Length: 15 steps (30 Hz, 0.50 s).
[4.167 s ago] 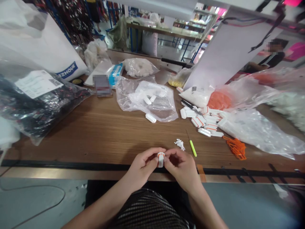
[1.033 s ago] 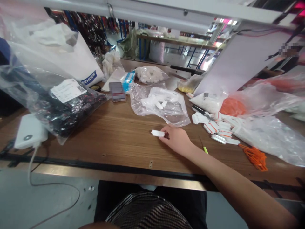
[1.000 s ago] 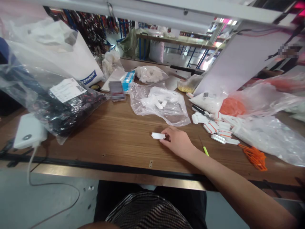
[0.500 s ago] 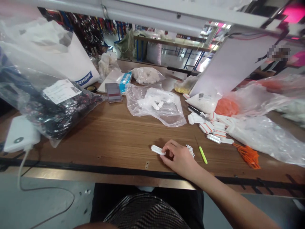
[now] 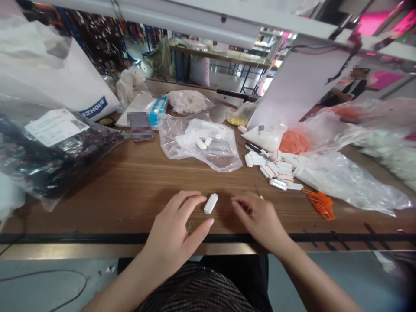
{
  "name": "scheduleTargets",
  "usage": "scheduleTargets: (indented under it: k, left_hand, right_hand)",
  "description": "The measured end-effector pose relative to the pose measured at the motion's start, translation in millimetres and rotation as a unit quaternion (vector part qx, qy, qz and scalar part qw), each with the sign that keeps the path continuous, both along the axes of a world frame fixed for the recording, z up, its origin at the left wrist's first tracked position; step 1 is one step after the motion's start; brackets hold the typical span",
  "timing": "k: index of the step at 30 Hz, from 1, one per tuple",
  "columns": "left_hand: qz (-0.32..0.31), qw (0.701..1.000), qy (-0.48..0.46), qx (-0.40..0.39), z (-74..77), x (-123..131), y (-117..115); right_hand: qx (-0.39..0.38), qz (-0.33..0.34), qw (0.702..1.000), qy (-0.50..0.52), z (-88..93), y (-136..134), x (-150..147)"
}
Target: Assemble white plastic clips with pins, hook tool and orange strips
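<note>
A small white plastic piece (image 5: 210,204), oblong with notched ends, lies on the wooden tabletop between my hands. My left hand (image 5: 178,223) is just left of it, thumb and fingers spread around its near side without visible contact. To its right, my right hand (image 5: 260,221) is bent low over the table, apart from the piece, with nothing visible in its loosely curled fingers. Beyond that hand shows a bit of the yellow-green handle (image 5: 261,197) of a thin-pointed tool, the rest covered. The tiny white bits seen earlier are hidden.
Several similar white pieces (image 5: 279,183), some with orange strips, are heaped at right beside orange plastic parts (image 5: 320,204). A clear bag (image 5: 227,160) holding white parts lies ahead. A large bag of dark goods (image 5: 71,160) stands left. One person (image 5: 357,89) is in the background.
My left hand has come into view beside the white piece. My right hand has let go of the piece and drawn back; the piece now lies turned, another face up. The view has shifted right.
</note>
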<state>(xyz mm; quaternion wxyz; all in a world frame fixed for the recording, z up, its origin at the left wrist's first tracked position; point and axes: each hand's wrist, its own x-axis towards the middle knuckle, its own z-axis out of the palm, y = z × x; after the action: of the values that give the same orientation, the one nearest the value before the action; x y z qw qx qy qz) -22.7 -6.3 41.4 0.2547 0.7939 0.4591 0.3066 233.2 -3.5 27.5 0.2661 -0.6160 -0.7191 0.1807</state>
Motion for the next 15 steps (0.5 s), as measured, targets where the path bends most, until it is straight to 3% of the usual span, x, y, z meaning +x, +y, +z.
scheduleTargets:
  k: [2,5,10,15]
  left_hand:
    - [-0.010,0.998,0.051,0.016,-7.2,8.9,13.8]
    - [-0.015,0.991,0.133,0.007,-18.0,20.7,23.4]
    - [-0.033,0.980,0.195,0.018,-25.3,37.0,28.8]
    - [-0.075,0.967,0.243,0.007,-17.9,44.9,41.4]
  right_hand:
    - [-0.003,-0.051,0.998,-0.022,1.9,6.2,31.3]
    - [-0.050,-0.064,0.995,-0.057,1.0,18.0,63.1]
    - [-0.098,-0.053,0.990,-0.085,-1.5,25.6,60.6]
    - [-0.007,-0.117,0.992,-0.053,1.7,37.9,71.1]
